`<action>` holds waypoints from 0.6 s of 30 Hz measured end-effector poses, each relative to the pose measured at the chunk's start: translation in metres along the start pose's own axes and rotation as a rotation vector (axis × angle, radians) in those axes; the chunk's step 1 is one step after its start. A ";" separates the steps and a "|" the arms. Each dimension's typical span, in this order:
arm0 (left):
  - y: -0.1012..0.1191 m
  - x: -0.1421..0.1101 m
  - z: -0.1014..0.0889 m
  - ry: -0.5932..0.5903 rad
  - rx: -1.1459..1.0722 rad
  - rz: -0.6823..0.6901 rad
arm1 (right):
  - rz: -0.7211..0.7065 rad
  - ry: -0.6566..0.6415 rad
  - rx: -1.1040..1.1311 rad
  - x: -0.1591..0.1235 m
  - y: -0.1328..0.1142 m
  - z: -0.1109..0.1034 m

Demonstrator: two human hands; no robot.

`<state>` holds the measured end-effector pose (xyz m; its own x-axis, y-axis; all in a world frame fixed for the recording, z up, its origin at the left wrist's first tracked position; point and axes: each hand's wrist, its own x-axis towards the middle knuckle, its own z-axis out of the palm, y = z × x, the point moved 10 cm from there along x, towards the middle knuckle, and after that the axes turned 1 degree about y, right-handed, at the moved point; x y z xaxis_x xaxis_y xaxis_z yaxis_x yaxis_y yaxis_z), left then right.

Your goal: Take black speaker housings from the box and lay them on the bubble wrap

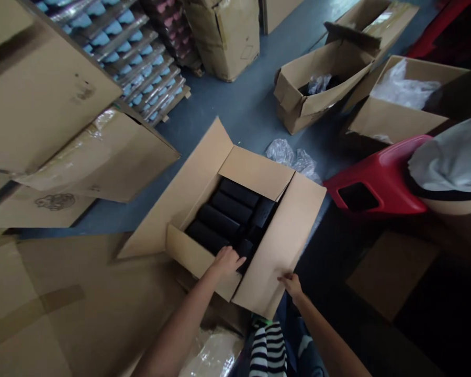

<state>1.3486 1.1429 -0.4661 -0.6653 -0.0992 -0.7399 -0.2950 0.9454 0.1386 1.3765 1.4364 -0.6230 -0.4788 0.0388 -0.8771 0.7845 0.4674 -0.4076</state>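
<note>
Fingers [235, 255] of left hand [225, 262] touching black rolls [220, 220] inside carton [267, 262]

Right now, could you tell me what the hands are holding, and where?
Right hand grips the cardboard box by its near flap edge; left hand only reaches inside.

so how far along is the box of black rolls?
Done: the cardboard box stands open, flaps spread, and rows of black rolls already lie side by side inside. In hand: the left hand reaches over the near wall onto the rolls, and the right hand grips the right flap's edge. Left: the flaps are not folded shut, and no tape seals the top.
</note>
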 end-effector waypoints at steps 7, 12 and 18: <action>-0.039 -0.094 0.032 -0.138 -0.026 -0.177 | -0.062 0.055 0.170 0.002 -0.035 -0.025; -0.061 -0.135 0.039 0.089 0.041 -0.283 | -0.086 0.328 0.037 -0.014 -0.083 -0.078; -0.106 -0.172 0.066 0.245 0.093 -0.718 | -0.648 0.412 -0.676 -0.051 -0.225 -0.054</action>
<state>1.5398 1.0798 -0.3967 -0.4686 -0.7550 -0.4587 -0.6606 0.6442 -0.3855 1.2034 1.3766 -0.4731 -0.9303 -0.1577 -0.3313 0.0011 0.9018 -0.4321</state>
